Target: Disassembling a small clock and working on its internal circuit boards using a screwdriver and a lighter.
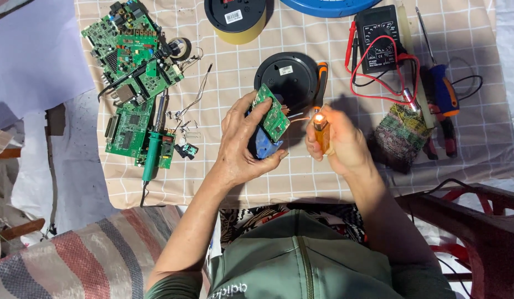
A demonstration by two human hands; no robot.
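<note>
I saw the left hand (240, 145) closed around a small green circuit board on a blue plastic block (270, 124) at frame centre, copper wire ends poking right. The right hand (337, 143) gripped a lit orange lighter (321, 133), flame near those wires. The board looked light, stiff and fragile, so best held by its edges or the block. Farther up: a black round disc (284, 75) and a black multimeter with red leads (378, 41). Upper left: large green circuit boards (129, 50) and a green-handled soldering iron (153, 152).

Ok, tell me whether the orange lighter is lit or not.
Lit. A small flame shows at the top of the orange lighter in the right hand, beside the wires of the small green board.
</note>
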